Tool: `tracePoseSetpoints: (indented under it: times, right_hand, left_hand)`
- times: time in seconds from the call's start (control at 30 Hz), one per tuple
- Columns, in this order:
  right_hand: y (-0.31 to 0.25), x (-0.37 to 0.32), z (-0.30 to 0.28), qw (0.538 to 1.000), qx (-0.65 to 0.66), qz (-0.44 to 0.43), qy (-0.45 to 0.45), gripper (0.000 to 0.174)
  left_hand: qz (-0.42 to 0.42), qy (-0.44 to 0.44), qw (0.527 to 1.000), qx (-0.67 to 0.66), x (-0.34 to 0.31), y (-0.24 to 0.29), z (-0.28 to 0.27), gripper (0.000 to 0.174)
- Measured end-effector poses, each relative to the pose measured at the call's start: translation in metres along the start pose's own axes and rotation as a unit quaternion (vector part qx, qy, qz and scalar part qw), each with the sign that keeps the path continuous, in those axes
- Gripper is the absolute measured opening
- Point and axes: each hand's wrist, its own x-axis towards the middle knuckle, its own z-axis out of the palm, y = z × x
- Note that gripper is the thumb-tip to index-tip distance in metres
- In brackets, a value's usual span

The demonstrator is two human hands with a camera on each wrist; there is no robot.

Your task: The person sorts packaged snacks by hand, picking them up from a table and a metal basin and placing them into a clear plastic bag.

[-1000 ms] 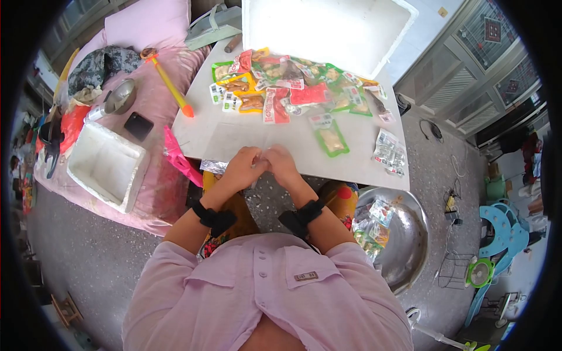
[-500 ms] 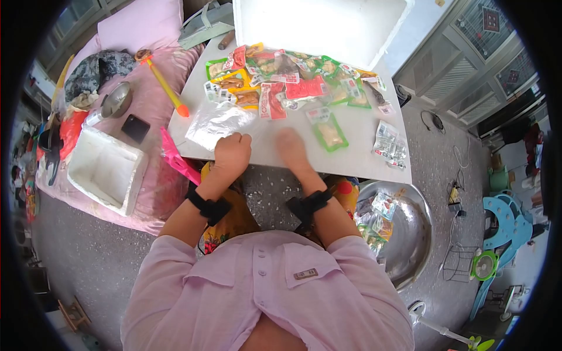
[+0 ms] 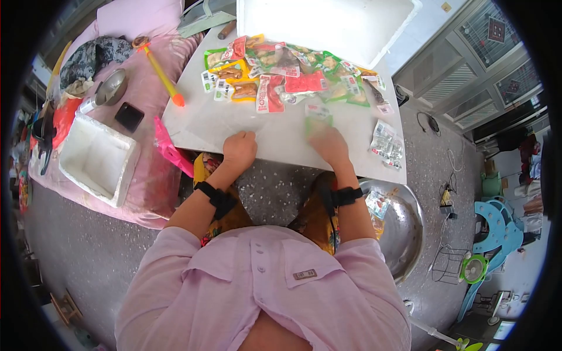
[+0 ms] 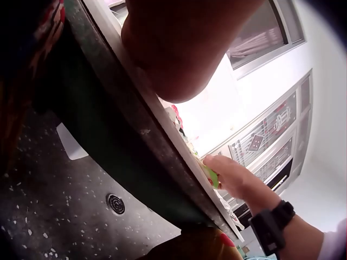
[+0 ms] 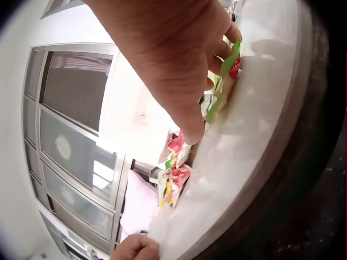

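At the table's near edge my left hand [image 3: 240, 149] has its fingers curled on the near end of a clear plastic bag [image 3: 219, 120], faint against the white top. Farther right, my right hand [image 3: 329, 145] grips a green-edged food packet [image 3: 318, 114], blurred in the head view. The right wrist view shows its fingers bent over the packet [image 5: 222, 81], which is tilted up off the tabletop. In the left wrist view the same packet [image 4: 210, 176] shows a green edge beside the right hand.
Several food packets [image 3: 269, 93] are heaped before a large white foam box [image 3: 328, 29]. Silver packets [image 3: 386, 143] lie at the table's right side. A metal basin [image 3: 404, 234] stands below. On the pink bed at left are a smaller foam box [image 3: 96, 158] and a phone [image 3: 129, 117].
My hands have parted. The left has kept the clear bag, which spread over the table; the right has swung right to the green-edged packet and taken hold of it.
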Motion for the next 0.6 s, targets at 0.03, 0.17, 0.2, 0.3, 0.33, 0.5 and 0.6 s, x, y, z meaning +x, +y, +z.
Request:
tracePoseSetpoints:
  times: [0.03, 0.17, 0.2, 0.3, 0.33, 0.5, 0.6]
  right_hand:
    - [0.006, -0.001, 0.006, 0.999, 0.040, -0.027, -0.009, 0.047]
    - [0.009, 0.000, 0.005, 0.992, 0.078, -0.028, 0.098, 0.041]
    - [0.013, 0.006, 0.006, 0.984, 0.072, -0.039, 0.158, 0.041]
    - [0.022, 0.029, 0.004, 0.974, 0.045, -0.027, 0.218, 0.042]
    - [0.018, 0.034, -0.003, 0.986, 0.031, 0.005, 0.161, 0.043]
    - [0.002, 0.034, -0.008, 0.996, 0.037, 0.064, 0.040, 0.046]
    - [-0.002, 0.027, 0.001, 0.996, 0.040, 0.071, 0.031, 0.046]
  left_hand:
    - [0.001, 0.004, 1.000, -0.003, 0.000, 0.000, 0.000, 0.006]
    - [-0.020, -0.008, 1.000, -0.015, 0.000, 0.002, -0.002, 0.007]
    - [-0.023, -0.011, 1.000, -0.014, 0.000, 0.002, -0.002, 0.007]
    - [-0.036, -0.029, 0.999, -0.012, 0.001, 0.003, -0.001, 0.008]
    - [-0.047, -0.039, 0.998, -0.011, 0.002, 0.003, 0.000, 0.008]
    - [-0.056, -0.085, 0.995, -0.012, 0.004, 0.011, -0.005, 0.009]
    - [-0.070, -0.099, 0.992, -0.022, 0.007, 0.018, -0.005, 0.009]
